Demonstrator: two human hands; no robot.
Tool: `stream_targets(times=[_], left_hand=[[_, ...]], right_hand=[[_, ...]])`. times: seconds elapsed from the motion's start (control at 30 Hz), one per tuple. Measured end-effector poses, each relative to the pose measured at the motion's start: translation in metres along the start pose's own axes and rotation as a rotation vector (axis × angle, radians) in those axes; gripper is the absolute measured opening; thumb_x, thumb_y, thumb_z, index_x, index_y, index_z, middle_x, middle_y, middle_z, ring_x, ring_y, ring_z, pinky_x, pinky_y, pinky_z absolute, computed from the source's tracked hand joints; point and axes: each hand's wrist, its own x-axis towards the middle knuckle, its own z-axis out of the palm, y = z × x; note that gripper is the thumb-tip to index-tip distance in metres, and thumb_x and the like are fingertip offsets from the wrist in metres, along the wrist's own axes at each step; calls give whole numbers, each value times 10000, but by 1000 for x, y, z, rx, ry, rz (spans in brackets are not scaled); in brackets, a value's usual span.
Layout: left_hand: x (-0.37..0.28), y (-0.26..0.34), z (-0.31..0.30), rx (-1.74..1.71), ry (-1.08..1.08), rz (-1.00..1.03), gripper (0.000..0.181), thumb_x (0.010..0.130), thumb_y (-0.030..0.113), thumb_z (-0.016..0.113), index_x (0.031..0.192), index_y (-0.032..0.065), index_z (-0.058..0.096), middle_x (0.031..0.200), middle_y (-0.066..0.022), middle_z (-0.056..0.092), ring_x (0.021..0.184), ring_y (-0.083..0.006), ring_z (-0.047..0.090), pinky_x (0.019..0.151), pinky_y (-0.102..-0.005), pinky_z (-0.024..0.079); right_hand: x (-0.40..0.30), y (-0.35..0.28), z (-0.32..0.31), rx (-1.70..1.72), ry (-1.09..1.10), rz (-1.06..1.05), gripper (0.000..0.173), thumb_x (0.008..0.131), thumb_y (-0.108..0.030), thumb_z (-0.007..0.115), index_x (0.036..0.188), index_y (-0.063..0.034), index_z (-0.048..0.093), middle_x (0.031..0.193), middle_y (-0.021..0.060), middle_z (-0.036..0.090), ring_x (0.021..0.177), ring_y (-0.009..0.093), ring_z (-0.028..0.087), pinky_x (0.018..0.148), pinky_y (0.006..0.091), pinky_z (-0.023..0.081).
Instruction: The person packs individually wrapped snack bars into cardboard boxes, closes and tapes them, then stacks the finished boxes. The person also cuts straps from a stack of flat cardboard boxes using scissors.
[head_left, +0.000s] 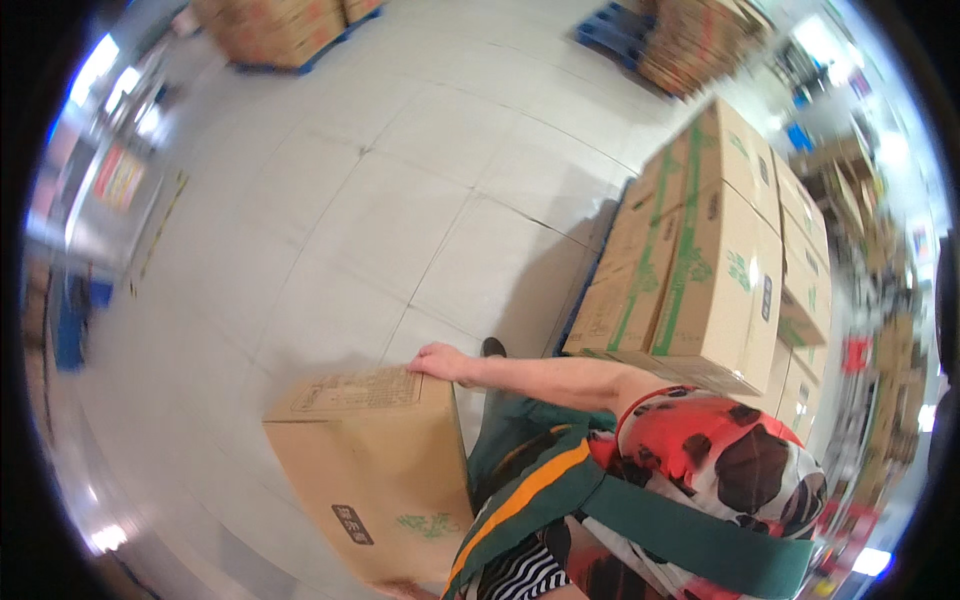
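A large brown cardboard carton (375, 465) with green print and a dark label is in front of my body, tilted. My right hand (442, 363) grips its upper corner, the arm stretched across from the shoulder. At the bottom frame edge, a blurred skin-toned patch against the carton's lower end may be my left hand (405, 589); most of it is cut off. Beneath the carton, its contact with the floor cannot be made out. I wear a dark green apron (540, 480) with an orange stripe.
Similar cartons (705, 262) stand stacked on a blue pallet (600, 262) at my right. Farther off are a loaded pallet (277, 34) and flattened cardboard (686, 49) beside another blue pallet (611, 34). Pale tiled floor (360, 202) lies between. Blurred shelving (885, 375) lines the right rim.
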Motion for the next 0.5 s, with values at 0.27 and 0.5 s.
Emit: stream_targets(times=[0.27,0.5], left_hand=[[32,41,370,62,-825,105,667,880,548,390,1228,-16,457,1186,-137,533,1105,-245,496,883,-414,432],[-94,58,709,214,-1503,196,488,926,382,380,1233,9,451,1182,-125,523,1047,-245,521,851,-382,465]], right_hand=[[-23,-14,-270,600,516,-147,371,769,-305,572,919,27,639,911,139,635,834,216,578,753,341,448],[-126,-15,-427,916,1013,-270,364,783,-255,591,950,67,622,907,159,625,820,206,583,730,315,456]])
